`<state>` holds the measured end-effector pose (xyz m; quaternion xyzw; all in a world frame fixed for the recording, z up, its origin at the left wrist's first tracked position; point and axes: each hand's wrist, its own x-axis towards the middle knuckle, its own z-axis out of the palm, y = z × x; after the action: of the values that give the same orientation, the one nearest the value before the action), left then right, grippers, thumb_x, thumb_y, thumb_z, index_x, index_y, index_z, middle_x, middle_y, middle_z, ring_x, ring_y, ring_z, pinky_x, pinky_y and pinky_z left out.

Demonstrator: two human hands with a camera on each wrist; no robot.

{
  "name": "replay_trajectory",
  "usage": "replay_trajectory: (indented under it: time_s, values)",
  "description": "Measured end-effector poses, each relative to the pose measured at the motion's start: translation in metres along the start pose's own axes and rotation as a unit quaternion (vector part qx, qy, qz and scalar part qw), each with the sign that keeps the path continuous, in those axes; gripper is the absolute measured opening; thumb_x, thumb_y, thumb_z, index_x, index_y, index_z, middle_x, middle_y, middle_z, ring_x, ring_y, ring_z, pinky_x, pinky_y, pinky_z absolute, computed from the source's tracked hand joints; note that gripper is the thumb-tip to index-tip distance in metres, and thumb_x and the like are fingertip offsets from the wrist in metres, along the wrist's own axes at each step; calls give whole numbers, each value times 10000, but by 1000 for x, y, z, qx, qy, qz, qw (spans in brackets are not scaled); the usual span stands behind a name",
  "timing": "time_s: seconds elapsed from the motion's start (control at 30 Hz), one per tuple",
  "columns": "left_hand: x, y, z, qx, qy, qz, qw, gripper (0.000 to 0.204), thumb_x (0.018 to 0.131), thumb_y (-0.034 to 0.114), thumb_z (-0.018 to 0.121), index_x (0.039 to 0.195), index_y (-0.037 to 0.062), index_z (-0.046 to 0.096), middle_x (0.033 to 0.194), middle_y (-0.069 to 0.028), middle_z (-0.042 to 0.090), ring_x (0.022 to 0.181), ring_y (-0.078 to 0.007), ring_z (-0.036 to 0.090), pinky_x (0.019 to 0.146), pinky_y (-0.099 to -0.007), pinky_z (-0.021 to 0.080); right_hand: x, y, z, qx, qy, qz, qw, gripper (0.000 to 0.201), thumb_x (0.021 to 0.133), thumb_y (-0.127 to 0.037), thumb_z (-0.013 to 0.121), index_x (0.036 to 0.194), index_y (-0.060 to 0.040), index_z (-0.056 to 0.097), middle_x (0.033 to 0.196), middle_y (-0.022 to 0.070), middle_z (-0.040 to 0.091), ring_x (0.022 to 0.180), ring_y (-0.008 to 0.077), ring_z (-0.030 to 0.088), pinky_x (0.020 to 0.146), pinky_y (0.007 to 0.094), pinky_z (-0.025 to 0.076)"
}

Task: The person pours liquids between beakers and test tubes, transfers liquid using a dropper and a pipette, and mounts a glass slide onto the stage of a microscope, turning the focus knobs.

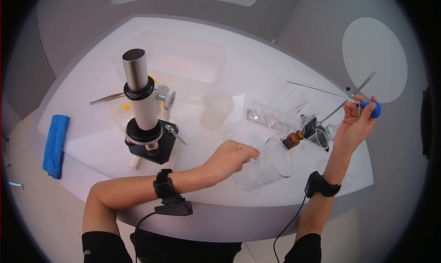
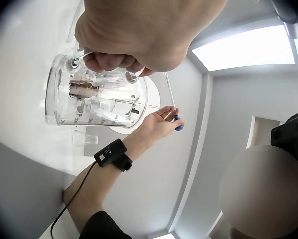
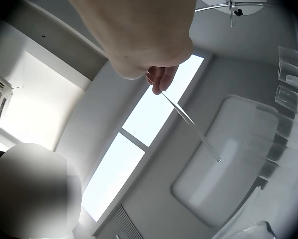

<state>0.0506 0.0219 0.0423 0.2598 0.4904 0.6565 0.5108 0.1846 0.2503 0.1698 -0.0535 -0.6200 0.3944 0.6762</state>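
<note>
In the head view, a clear glass jug (image 1: 268, 169) is gripped by the curled left hand (image 1: 229, 159), beyond whose fingertips its round rim is seen; a slender dropper (image 1: 373, 110), blue-bulbed, is pinched in the right hand (image 1: 353, 130). In the left wrist view, graduations are shown on the jug's transparent wall, below the hand. In the right wrist view, the dropper's clear, thin tube is seen extending from the fingers.

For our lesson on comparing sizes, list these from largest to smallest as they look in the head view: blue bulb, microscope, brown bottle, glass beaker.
1. Microscope
2. Glass beaker
Unsure after that: brown bottle and blue bulb look similar, and the raised bulb may be nearer the camera.
</note>
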Motion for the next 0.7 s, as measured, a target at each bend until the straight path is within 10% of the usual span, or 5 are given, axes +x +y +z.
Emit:
replay_trajectory:
  time_s: [0.47,0.7]
  values:
    - [2,-18,-5,114,-63,81,988,351,898,309,584,731,4,631,635,6,486,590,-84,440,538,-246,357,16,14,50,-83,-81,17,993,462,985,-366,569,1259,-16,440,901,96,633,662,128,630,657,244,524]
    - [5,-23,-7,114,-62,99,987,343,900,295,579,861,-25,696,672,-7,526,610,-85,454,548,-255,369,33,10,96,-213,-264,43,940,386,943,-323,644,1183,-39,537,861,63,655,717,100,617,653,232,484]
